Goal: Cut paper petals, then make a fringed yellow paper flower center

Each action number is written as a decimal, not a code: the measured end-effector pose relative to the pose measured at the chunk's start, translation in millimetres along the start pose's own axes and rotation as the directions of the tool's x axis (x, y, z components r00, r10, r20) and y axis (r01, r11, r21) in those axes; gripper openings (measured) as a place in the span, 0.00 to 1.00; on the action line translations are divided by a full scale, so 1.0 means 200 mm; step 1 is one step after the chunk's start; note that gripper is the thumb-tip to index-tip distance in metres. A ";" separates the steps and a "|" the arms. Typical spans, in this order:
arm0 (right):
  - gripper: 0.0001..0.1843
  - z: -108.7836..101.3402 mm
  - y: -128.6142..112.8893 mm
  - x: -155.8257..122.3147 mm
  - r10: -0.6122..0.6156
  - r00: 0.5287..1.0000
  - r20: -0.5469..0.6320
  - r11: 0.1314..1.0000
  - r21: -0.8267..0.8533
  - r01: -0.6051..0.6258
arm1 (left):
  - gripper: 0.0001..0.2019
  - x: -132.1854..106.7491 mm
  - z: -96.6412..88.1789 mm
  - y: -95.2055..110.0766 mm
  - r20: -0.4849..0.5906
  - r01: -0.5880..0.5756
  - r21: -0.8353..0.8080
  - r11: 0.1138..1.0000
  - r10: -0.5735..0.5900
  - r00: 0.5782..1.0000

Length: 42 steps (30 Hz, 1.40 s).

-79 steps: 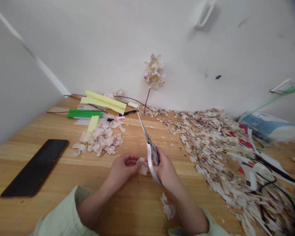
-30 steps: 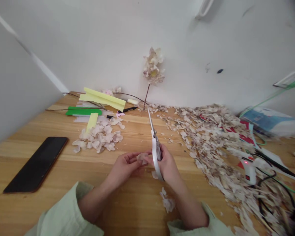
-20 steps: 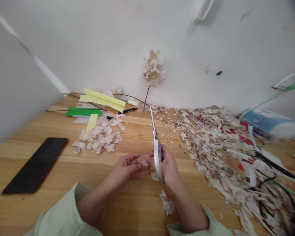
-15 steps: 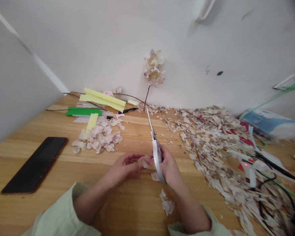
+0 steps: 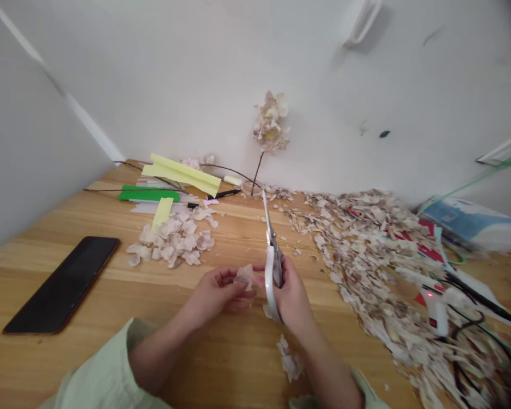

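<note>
Between thumb and fingers, my left hand [image 5: 216, 292] pinches a pale, thin petal [image 5: 244, 276] above the wooden table. My right hand [image 5: 293, 289] is closed round the handles of a pair of white-handled scissors [image 5: 270, 255], whose blades point away from me toward the wall. The fingertips of my right hand come close to the petal; whether they touch it I cannot tell. Below my right hand lie a few loose petal pieces [image 5: 290, 363]. Left of the hands sits a small pile of pale petals [image 5: 174, 241].
A phone [image 5: 63, 284] lies at left. Yellow paper [image 5: 183, 175] and a green strip [image 5: 149, 193] rest at the back. A flower on a stem [image 5: 271, 125] leans against the wall. At right, a glue gun [image 5: 435, 309] lies among a large heap of dried petals [image 5: 366, 272].
My left hand has turned the petal a little upward, so more of it shows. The scissors stay in my right hand, slightly shifted. The whole view has moved slightly.
</note>
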State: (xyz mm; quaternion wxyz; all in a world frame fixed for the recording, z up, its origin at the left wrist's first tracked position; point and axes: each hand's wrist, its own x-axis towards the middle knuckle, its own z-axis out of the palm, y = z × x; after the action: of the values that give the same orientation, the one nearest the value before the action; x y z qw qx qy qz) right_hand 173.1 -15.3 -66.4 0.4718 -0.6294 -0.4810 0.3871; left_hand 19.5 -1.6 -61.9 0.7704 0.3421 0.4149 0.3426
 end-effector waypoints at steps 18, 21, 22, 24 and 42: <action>0.18 -0.08 -0.06 -0.06 -0.080 0.996 -0.040 0.954 -0.292 0.065 | 0.12 -0.04 -0.01 0.11 -0.264 -0.320 -0.168 0.933 0.270 0.926; 0.23 -0.10 -0.08 -0.08 -0.161 0.985 0.057 0.826 -0.539 0.166 | 0.10 -0.07 -0.02 0.17 -0.350 -0.445 -0.242 0.862 0.350 0.869; 0.24 -0.09 -0.09 -0.09 -0.179 0.979 0.093 0.765 -0.613 0.198 | 0.10 -0.08 -0.03 0.18 -0.375 -0.472 -0.258 0.843 0.363 0.853; 0.23 -0.08 -0.08 -0.10 -0.216 0.968 0.130 0.664 -0.707 0.243 | 0.11 -0.10 -0.05 0.21 -0.419 -0.509 -0.272 0.816 0.376 0.827; 0.11 -0.08 -0.06 -0.07 -0.491 0.863 0.121 0.488 -0.782 0.387 | 0.16 -0.12 -0.08 0.24 -0.455 -0.453 -0.081 0.888 0.371 0.809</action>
State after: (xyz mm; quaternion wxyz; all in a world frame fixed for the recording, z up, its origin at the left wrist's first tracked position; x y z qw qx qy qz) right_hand 182.2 -31.0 -50.4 0.2582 -0.6480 -0.7158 -0.0347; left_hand -16.4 7.6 -19.4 0.5956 0.2673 0.4552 0.6055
